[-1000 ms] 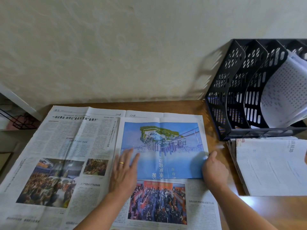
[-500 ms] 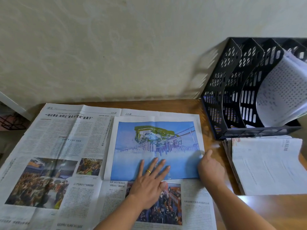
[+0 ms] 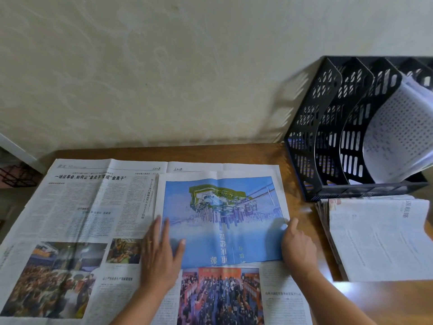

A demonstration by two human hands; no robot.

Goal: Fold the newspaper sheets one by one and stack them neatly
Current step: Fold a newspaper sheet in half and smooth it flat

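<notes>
Your left hand (image 3: 159,256) lies flat with straight fingers on the folded blue sheet's (image 3: 225,221) left edge; your right hand (image 3: 297,247) presses its right edge, fingers loosely bent. The sheet rests on open newspaper (image 3: 77,219) spread over the tabletop (image 3: 302,207), near the folded stack (image 3: 379,238).

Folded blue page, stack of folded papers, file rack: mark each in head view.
folded blue page (image 3: 222,221), head view, centre of the blue picture.
stack of folded papers (image 3: 379,240), head view, top sheet's middle.
file rack (image 3: 328,146), head view, perforated left divider.
</notes>
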